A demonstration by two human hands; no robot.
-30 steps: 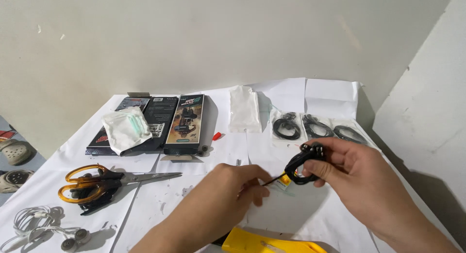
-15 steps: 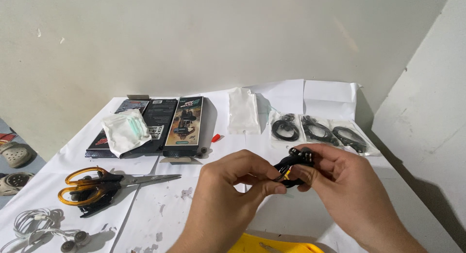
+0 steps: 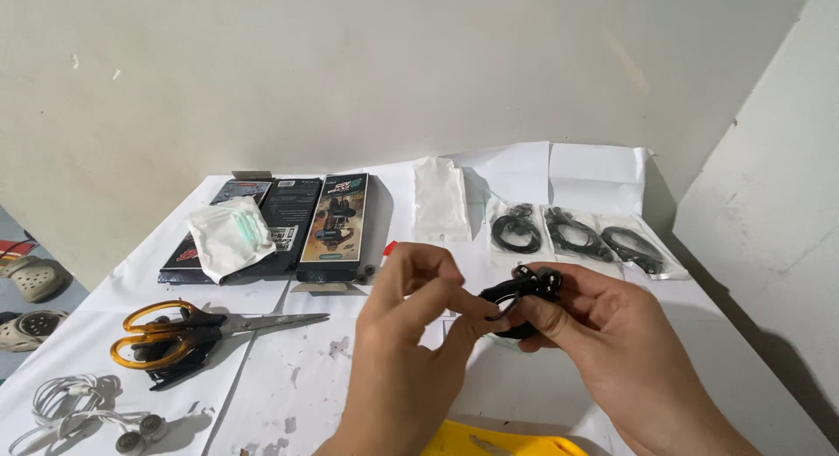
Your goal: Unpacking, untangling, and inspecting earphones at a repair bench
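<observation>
A white paper-covered bench (image 3: 612, 395) fills the view, pushed against a pale wall (image 3: 393, 71) that runs across twelve o'clock. At about ten o'clock lie flat dark product boxes (image 3: 288, 224) side by side, with a crumpled white plastic bag (image 3: 229, 233) resting on top of them. At one o'clock three clear pouches of coiled black cable (image 3: 572, 233) sit in a row, next to an empty-looking white pouch (image 3: 440, 198) at twelve, laid out apart so each can be picked singly. Orange-handled scissors (image 3: 188, 334) lie at nine o'clock, blades pointing toward the centre, within reach of the left hand (image 3: 411, 351). White earphones (image 3: 79, 408) are bundled at eight o'clock, and a yellow object (image 3: 507, 440) shows at six, mostly cut off. At the centre, raised above the bench, the right hand (image 3: 603, 334) has its grip closed around a small coil of black cable (image 3: 524, 290), keeping the loops together, while the left hand's thumb and forefinger pinch at the coil's near end, apparently to steady or work it.
</observation>
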